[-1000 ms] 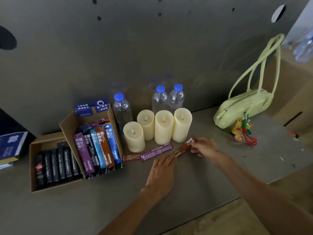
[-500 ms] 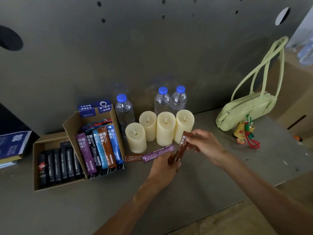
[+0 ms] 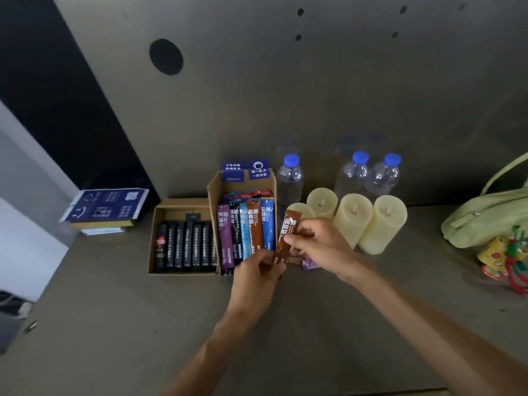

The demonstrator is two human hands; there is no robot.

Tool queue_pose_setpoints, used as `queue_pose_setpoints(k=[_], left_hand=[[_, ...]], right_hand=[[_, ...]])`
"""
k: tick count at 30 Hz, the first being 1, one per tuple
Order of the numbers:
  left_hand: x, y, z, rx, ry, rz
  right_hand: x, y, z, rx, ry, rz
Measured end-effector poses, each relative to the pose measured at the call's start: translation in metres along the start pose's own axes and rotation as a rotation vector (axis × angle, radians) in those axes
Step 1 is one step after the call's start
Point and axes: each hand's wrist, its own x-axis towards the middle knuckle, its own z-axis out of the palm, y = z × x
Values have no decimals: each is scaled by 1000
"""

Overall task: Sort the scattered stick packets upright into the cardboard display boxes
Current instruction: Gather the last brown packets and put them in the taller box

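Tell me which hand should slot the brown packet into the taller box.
Probably left: the left hand grips the brown packet low down, close beside the taller box; the right hand pinches it farther away.

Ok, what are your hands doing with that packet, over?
Left hand, right hand both pinch brown stick packet, upright. Tall cardboard display box to its left. Nothing blocking.

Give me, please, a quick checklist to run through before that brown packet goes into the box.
1. Grip on the brown packet by left hand and right hand: ok.
2. It stands near upright: ok.
3. Free slot in the taller box: cannot tell.
4. Way to the box free of candles: ok.
5. All packets sorted: not ok, purple packet lies loose by the right hand.
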Motion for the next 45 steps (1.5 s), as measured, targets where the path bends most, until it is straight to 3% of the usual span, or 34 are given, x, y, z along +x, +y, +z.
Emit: queue_pose_setpoints(k=[7,10,17,27,45], left_hand=[[1,-37,-47,242,227,-262],[2,-47,-61,279,289,-280],[21,-59,-71,341,175,-206],[34,-64,-77,410,119,-131],[28,-58,-82,446,104,-82]], right_hand=[[25,-30,60,-213,62,-88],[30,-31,77,-320,103,-109],[40,-34,100,-337,98,-45],[41,-38,104,-612,168,-117],[35,-24,98,-578,150,-170]])
